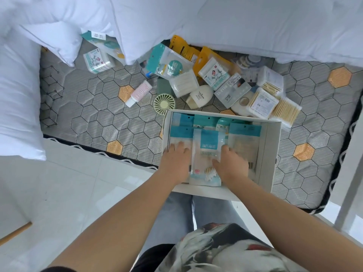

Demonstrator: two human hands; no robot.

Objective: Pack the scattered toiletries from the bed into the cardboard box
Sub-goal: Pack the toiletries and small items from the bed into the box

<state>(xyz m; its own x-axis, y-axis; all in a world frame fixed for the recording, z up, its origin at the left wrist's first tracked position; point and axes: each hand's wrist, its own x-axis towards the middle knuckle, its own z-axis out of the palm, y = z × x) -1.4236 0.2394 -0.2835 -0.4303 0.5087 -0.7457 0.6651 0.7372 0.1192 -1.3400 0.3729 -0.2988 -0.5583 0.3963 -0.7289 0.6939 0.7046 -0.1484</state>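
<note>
Left hand [176, 160], right hand [231, 163], spread flat beside swab packet [206, 152], long axis away, blue header far

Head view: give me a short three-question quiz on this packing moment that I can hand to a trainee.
1. True or false: the left hand and the right hand both rest on packets inside the box.
2. Which lies on the mattress just beyond the box's far left corner? A. a small fan B. a hairbrush C. a mug
3. Fill in: in the picture, the pink tube lies to the ___ of the fan.
Key: 1 true; 2 A; 3 left.
</note>
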